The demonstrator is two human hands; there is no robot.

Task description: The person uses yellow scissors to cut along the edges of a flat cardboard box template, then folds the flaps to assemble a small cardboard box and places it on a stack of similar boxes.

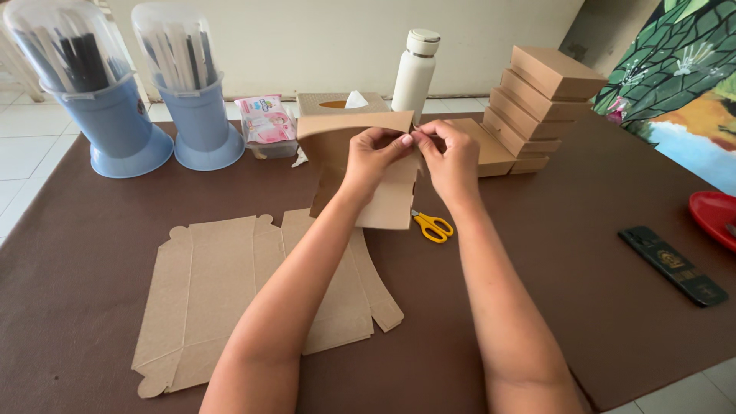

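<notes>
Cardboard is bending between your fingertips: your left hand (373, 157) and right hand (451, 159) are both pinching the top edge of the half-folded box (366, 165), held upright above the flat blanks (222, 295). Squeezing unevenly is risking a crooked crease or torn tab; the scissors (432, 225) are lying just beneath

Soft, even daylight, sharp focus, slight wide-angle stretch at edges.
</notes>
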